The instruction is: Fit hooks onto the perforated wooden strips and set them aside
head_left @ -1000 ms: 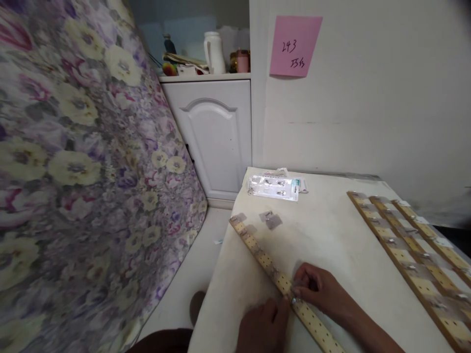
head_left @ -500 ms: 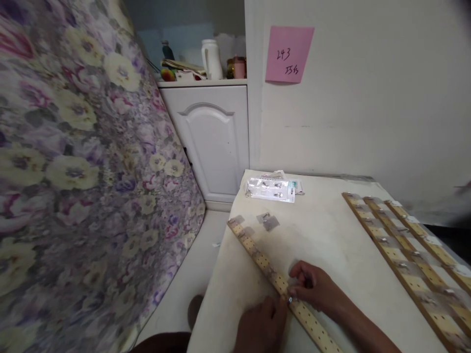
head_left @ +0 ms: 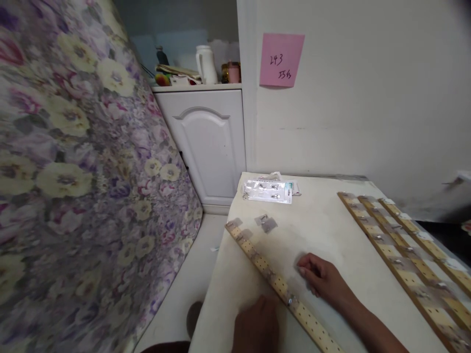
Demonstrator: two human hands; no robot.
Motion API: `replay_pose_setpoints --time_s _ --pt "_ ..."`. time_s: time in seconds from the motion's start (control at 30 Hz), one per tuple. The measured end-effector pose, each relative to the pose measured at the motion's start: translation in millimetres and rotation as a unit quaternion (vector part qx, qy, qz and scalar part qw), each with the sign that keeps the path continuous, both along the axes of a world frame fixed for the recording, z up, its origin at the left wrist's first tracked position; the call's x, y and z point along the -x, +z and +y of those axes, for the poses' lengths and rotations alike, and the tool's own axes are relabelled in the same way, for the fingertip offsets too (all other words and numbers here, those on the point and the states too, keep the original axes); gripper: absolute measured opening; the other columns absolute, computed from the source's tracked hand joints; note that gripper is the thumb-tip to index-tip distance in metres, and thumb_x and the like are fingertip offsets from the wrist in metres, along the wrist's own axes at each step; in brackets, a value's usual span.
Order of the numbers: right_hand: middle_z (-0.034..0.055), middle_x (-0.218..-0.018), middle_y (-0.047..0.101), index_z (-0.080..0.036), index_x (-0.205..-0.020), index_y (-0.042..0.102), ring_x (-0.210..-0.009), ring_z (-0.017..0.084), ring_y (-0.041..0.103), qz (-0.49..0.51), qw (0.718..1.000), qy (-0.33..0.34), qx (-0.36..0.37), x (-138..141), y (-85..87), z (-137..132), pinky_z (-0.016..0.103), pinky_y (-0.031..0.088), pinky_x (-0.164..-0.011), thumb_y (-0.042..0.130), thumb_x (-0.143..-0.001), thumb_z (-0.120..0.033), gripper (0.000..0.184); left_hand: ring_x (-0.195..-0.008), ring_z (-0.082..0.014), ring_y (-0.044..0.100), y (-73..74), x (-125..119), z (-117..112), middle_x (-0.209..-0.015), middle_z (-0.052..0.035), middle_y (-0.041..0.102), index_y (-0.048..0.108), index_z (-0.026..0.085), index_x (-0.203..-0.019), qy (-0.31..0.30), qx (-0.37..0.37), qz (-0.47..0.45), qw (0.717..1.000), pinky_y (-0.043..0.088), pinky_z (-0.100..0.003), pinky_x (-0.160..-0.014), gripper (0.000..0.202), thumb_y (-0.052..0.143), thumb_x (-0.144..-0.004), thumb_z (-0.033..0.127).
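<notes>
A long pale wooden strip [head_left: 308,321] with rows of small holes lies slantwise on the table. Clear plastic pieces with small metal hooks are spaced along its far part, and the nearest hook [head_left: 290,300] sits between my two hands. To the right of the strip, apart from it, is my right hand [head_left: 326,280], its fingers curled together with nothing visible in them. Left of the strip, close to its edge, my left hand [head_left: 256,324] is dark and smeared by motion, its fingers unclear. Two loose clear pieces with hooks [head_left: 266,223] lie beyond the strip's far end.
Three similar wooden strips [head_left: 386,251] with hooks lie along the table's right side. A clear package of hooks [head_left: 267,191] rests at the back of the table [head_left: 312,215]. A floral curtain [head_left: 84,176] hangs at the left, beside a white cabinet [head_left: 209,147].
Both hands have come away from the strip: my right hand moved right, my left hand slightly left and down. The hook between them stays on the strip. The view has shifted slightly.
</notes>
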State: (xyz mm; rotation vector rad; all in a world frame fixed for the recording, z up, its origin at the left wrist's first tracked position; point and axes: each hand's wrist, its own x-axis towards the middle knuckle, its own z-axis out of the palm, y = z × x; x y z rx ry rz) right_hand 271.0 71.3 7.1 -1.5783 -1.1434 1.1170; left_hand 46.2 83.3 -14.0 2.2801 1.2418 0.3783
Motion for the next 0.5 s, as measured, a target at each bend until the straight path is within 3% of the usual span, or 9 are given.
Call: replay_pose_setpoints --time_s 0.1,0.23,0.5 --pt "-0.0086 -0.055 0.046 -0.020 -0.078 0.053 -0.040 0.005 0.044 0.001 1.000 -0.023 -0.010 -6 -3.9 5 0.018 0.033 -0.039 0.056 -0.083 -0.041 0.022 -0.081 -0.0252 0.068 5.3 -1 4 -0.089 -0.0066 0.069 0.064 0.023 -0.097 -0.031 -0.002 0.072 0.997 0.050 -0.033 -0.068 0.032 0.038 -0.081 0.015" --pt "-0.0093 -0.048 0.044 -0.020 -0.078 0.053 -0.039 0.007 0.042 0.002 0.999 -0.040 -0.023 -13 -5.9 29 0.020 0.032 -0.040 0.055 -0.080 -0.043 0.023 -0.082 -0.0249 0.069 11.3 -3 7 -0.091 -0.0070 0.069 0.063 0.021 -0.096 -0.044 -0.008 0.103 0.994 0.052 -0.033 -0.068 0.028 0.040 -0.080 0.014" --pt "-0.0072 -0.050 0.047 -0.020 -0.070 0.056 -0.046 0.010 0.044 -0.107 0.989 -0.056 -0.083 10 16.7 104 0.022 0.034 -0.048 0.055 -0.075 -0.035 0.016 -0.076 -0.0232 0.071 7.5 -9 7 -0.088 -0.0050 0.070 0.063 0.022 -0.091 -0.036 -0.039 0.138 0.989 0.052 -0.028 -0.063 0.026 0.040 -0.084 0.013"
